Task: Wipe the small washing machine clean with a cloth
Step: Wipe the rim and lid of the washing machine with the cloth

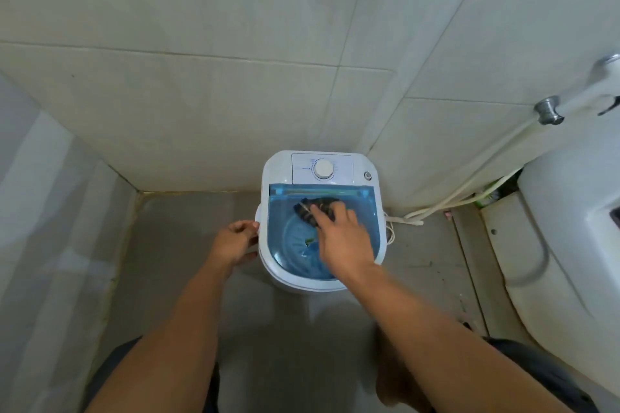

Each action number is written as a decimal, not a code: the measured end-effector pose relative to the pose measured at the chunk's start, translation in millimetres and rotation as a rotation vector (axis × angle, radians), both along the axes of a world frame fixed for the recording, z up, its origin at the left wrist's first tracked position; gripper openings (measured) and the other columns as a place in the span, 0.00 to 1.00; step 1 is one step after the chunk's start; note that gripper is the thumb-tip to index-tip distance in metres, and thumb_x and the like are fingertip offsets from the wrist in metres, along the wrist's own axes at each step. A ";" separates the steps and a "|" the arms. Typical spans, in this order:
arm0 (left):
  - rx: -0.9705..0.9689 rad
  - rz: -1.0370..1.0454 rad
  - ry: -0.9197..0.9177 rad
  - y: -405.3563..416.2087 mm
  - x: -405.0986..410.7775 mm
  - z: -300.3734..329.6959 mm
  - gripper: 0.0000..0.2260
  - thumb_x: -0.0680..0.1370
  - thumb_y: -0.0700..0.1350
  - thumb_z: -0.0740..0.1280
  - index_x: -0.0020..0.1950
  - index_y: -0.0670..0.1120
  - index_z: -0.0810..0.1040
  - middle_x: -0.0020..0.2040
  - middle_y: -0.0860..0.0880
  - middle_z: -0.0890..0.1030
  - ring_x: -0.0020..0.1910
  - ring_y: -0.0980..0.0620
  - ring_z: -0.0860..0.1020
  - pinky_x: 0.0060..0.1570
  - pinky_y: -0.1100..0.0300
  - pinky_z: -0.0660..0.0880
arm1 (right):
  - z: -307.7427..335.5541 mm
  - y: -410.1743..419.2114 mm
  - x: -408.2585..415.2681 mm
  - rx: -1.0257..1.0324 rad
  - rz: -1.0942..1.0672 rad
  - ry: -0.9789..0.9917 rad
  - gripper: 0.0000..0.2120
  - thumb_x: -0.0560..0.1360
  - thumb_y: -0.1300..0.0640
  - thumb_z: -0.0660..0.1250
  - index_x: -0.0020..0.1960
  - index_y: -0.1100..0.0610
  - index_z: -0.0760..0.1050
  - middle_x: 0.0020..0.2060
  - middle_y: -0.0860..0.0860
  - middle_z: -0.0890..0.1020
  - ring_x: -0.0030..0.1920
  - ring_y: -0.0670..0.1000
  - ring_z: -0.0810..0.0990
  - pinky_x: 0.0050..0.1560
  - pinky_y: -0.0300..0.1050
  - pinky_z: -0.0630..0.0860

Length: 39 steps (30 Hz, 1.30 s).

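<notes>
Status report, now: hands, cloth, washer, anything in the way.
Left hand gripping washer's left side. Right hand pressing dark cloth on blue lid, near the back. Lid shut. Nothing in the way.

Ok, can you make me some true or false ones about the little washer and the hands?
1. The right hand presses a dark crumpled cloth on the see-through blue lid of the small white washing machine. True.
2. The left hand is turning the round white dial. False: it holds the machine's left side; nothing touches the dial.
3. The blue lid is flipped open. False: it lies shut, with the ribbed tub bottom showing through it.
4. The machine stands on the grey floor against the pale tiled wall. True.
5. A white hose runs along the wall to the machine's right. True.
</notes>
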<state>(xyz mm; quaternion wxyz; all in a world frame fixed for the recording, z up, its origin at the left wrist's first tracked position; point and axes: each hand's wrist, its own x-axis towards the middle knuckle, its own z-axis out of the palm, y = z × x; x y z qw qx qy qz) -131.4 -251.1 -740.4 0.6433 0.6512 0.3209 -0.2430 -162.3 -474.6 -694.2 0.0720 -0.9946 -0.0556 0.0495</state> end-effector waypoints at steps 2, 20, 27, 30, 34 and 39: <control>0.002 -0.003 0.007 -0.4 0.3 0.9 0.05 0.82 0.45 0.66 0.54 0.45 0.81 0.53 0.44 0.85 0.53 0.47 0.83 0.43 0.54 0.80 | 3.6 5.7 -16.3 0.056 0.197 0.069 0.27 0.79 0.53 0.65 0.77 0.46 0.67 0.64 0.57 0.72 0.60 0.61 0.74 0.56 0.61 0.79; -0.008 0.011 -0.017 -5.1 -2.7 6.6 0.09 0.83 0.43 0.65 0.59 0.41 0.80 0.53 0.43 0.85 0.49 0.49 0.83 0.43 0.55 0.80 | 7.0 45.7 -44.6 0.231 0.106 0.084 0.25 0.78 0.53 0.65 0.75 0.46 0.70 0.62 0.55 0.72 0.58 0.61 0.75 0.56 0.59 0.79; -0.043 0.015 -0.002 -2.1 -1.6 4.4 0.06 0.82 0.43 0.66 0.56 0.44 0.81 0.56 0.43 0.85 0.54 0.47 0.83 0.49 0.52 0.80 | 14.2 -70.8 14.7 0.301 -0.398 -0.162 0.19 0.80 0.53 0.63 0.71 0.51 0.75 0.59 0.56 0.76 0.58 0.60 0.77 0.56 0.56 0.79; -0.045 0.014 -0.001 -2.8 -1.7 6.6 0.06 0.83 0.43 0.65 0.55 0.44 0.80 0.56 0.42 0.85 0.54 0.47 0.83 0.54 0.49 0.80 | -3.8 -70.1 2.6 0.160 -0.469 -0.104 0.19 0.80 0.54 0.64 0.70 0.53 0.76 0.59 0.58 0.76 0.58 0.64 0.76 0.57 0.61 0.78; -0.047 0.008 0.003 -2.5 -0.6 7.1 0.05 0.82 0.43 0.66 0.54 0.44 0.80 0.57 0.42 0.85 0.53 0.48 0.83 0.47 0.52 0.80 | -14.3 -18.3 -27.6 0.166 -0.277 -0.171 0.22 0.75 0.55 0.68 0.69 0.52 0.77 0.57 0.57 0.77 0.54 0.62 0.77 0.52 0.61 0.78; -0.025 0.008 -0.002 -5.2 -2.4 14.4 0.09 0.82 0.42 0.65 0.60 0.41 0.80 0.55 0.42 0.84 0.53 0.46 0.82 0.44 0.54 0.80 | -5.2 -1.2 -51.8 0.339 0.118 -0.098 0.22 0.79 0.52 0.64 0.72 0.50 0.74 0.62 0.53 0.76 0.58 0.58 0.76 0.59 0.56 0.76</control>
